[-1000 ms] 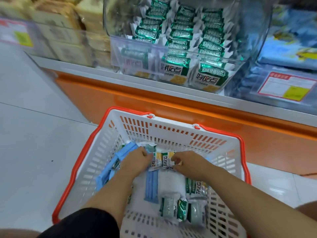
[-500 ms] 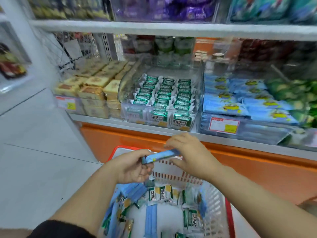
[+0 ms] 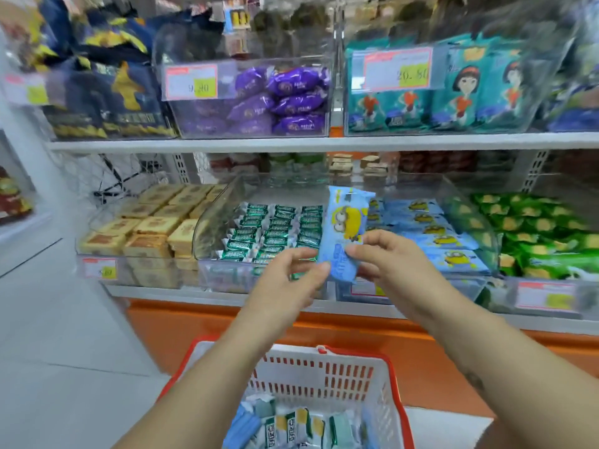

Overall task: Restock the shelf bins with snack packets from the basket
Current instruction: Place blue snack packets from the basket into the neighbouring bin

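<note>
- A person holds a blue packet (image 3: 346,228) upright over the near edge of the lower shelf, above the basket (image 3: 324,377). The right hand (image 3: 389,264) pinches its lower right part between thumb and fingers (image 3: 359,251). The left hand (image 3: 291,277) has its fingertips at the lower left edge, and whether they grip cannot be told.
- The grip sits low on a tall, slick wrapper. If the right pinch loosens, the top could flop over and the packet drop back into the basket or onto the floor.
- The packet hangs at the divide between the green packets (image 3: 275,228) on the left and the matching blue bin (image 3: 453,283) on the right. A careless release risks putting it in the wrong bin.
- The blue bin looks well filled, so a packet dropped on top might slide forward over its clear front.
- A tight squeeze could crush the snack inside.
</note>
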Demonstrator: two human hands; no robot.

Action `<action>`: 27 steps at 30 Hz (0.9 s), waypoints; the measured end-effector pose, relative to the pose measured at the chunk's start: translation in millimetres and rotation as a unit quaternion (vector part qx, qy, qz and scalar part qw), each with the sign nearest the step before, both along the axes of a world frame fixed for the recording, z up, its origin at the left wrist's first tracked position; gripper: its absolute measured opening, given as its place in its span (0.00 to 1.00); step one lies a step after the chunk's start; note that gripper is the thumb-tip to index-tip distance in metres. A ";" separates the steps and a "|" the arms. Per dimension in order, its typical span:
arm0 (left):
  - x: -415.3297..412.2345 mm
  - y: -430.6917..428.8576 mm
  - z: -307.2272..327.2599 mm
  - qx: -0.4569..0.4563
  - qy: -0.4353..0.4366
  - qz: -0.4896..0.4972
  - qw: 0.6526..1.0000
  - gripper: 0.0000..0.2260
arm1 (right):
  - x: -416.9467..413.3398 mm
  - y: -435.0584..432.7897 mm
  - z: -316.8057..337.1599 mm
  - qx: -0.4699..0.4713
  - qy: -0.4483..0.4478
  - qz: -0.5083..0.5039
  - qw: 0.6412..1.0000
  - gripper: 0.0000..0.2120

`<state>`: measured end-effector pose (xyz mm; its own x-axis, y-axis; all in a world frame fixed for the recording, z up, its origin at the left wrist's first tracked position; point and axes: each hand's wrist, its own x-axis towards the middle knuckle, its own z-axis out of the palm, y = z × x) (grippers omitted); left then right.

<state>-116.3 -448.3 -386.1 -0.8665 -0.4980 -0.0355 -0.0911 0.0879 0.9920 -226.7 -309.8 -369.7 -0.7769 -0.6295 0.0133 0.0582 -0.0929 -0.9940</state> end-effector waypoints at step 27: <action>-131.4 -29.9 11.9 -0.401 -0.059 -0.036 0.913 0.17 | -145.2 12.7 6.4 0.450 0.591 -0.056 0.667 0.15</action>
<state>-247.7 -478.2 -374.3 -0.9118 -0.3469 0.2197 -0.1594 0.7920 0.5894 -371.9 -297.2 -363.3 -0.6006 -0.7354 0.3138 -0.7734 0.6339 0.0053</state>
